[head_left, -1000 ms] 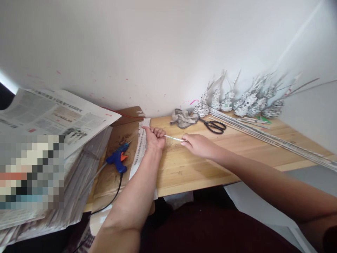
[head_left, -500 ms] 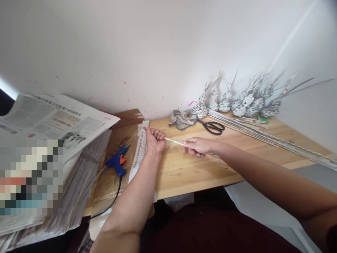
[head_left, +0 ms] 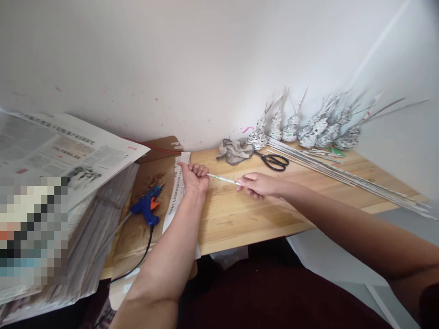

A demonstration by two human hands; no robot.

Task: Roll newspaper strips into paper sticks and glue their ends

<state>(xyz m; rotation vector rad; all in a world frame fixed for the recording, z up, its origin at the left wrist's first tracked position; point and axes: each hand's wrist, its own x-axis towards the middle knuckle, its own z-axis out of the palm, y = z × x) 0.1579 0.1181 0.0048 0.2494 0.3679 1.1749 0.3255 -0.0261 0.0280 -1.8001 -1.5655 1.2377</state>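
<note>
A thin white paper tube (head_left: 222, 178) with green marks stretches between my hands, just above the wooden table. My left hand (head_left: 195, 178) is closed with its palm turned up, its curled fingers around the tube's left end and the thumb pointing away. Thumb and fingers of my right hand (head_left: 255, 185) pinch the tube's other end. A strip of printed newspaper (head_left: 174, 192) lies under my left hand and forearm, partly hidden by them.
A blue glue gun (head_left: 147, 210) rests on cardboard at left, beside stacked newspapers (head_left: 109, 219). Along the wall are a grey cloth (head_left: 235, 151), black-handled scissors (head_left: 274, 161), several woven paper figures (head_left: 257, 139) and a bundle of long paper tubes (head_left: 329, 167). The wooden table (head_left: 240, 224) ends near my body.
More of the paper tube shows between my hands, which are slightly farther apart. The whole view has shifted a little, so surrounding things appear farther left and higher.
</note>
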